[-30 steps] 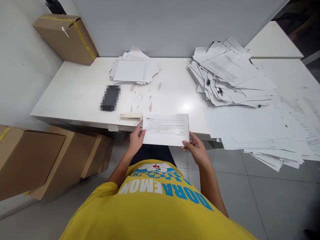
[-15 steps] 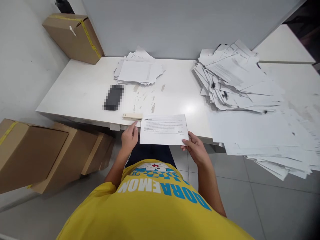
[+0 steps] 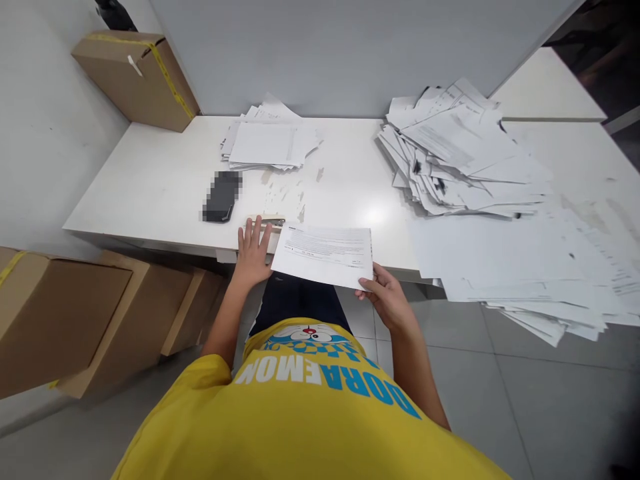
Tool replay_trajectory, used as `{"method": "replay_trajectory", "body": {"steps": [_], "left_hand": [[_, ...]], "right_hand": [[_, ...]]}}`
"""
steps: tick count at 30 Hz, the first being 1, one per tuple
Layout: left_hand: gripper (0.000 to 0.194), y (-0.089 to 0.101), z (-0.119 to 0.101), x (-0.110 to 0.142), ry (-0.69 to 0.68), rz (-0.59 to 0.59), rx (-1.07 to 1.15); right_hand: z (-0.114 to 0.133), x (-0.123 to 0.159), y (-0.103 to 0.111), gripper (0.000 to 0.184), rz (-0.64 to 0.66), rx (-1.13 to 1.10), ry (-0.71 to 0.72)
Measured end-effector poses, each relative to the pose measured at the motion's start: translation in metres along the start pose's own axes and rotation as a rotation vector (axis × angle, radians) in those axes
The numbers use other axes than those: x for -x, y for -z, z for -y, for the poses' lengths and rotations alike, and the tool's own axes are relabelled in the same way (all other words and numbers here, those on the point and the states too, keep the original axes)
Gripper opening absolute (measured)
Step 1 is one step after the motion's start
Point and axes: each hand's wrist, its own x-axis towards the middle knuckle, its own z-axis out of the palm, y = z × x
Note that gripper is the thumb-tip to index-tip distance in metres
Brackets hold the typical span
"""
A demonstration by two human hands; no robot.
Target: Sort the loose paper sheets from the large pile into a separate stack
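My right hand (image 3: 387, 300) pinches the near right corner of a printed sheet of paper (image 3: 325, 253), which it holds just above the front edge of the white table (image 3: 150, 187). Fingers spread, my left hand (image 3: 253, 250) lies over a small beige stapler (image 3: 267, 221) at the table's front edge, just left of the sheet. Only the stapler's far end shows past the fingers.
A dark phone (image 3: 221, 195) lies left of the stapler. A small paper stack (image 3: 267, 140) sits at the back middle, and large loose heaps of papers (image 3: 465, 160) cover the right side. Cardboard boxes (image 3: 60, 320) stand on the floor at left, with another box (image 3: 135, 77) at the table's back left corner.
My left hand has let go of the sheet's left edge and moved forward and left onto the stapler. The right hand still holds the sheet, now tilted slightly.
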Motion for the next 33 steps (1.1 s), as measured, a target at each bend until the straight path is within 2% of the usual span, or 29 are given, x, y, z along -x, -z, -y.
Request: {"method": "replay_trajectory", "body": {"steps": [2,4,7,11,14,17,25,33], "left_hand": [[0.095,0.003,0.002,-0.005,-0.026,0.034,0.01],[0.092,0.008,0.003,-0.008,-0.06,0.076,0.013],[0.079,0.016,0.006,-0.013,-0.086,0.101,0.013],[0.07,0.024,0.02,-0.033,-0.037,0.068,-0.017],[0.057,0.027,0.034,-0.051,-0.065,0.133,0.029],[0.044,0.03,0.042,-0.058,-0.125,0.176,0.102],[0.043,0.03,0.026,-0.038,-0.122,0.051,0.117],[0.042,0.028,0.018,-0.024,-0.092,0.04,0.093]], "right_hand": [[-0.001,-0.002,-0.002,0.052,0.004,0.009,-0.004],[-0.001,-0.003,-0.002,0.052,0.006,0.009,-0.004],[0.0,-0.005,-0.002,0.052,-0.003,-0.001,-0.008],[0.003,-0.005,-0.002,0.052,-0.023,-0.01,-0.021],[0.006,-0.002,-0.002,0.051,-0.023,-0.007,-0.019],[0.009,0.003,-0.002,0.053,-0.023,0.007,-0.021],[0.012,0.016,-0.003,0.051,-0.018,0.065,-0.06],[0.011,0.025,0.0,0.057,-0.073,0.128,-0.063]]}}
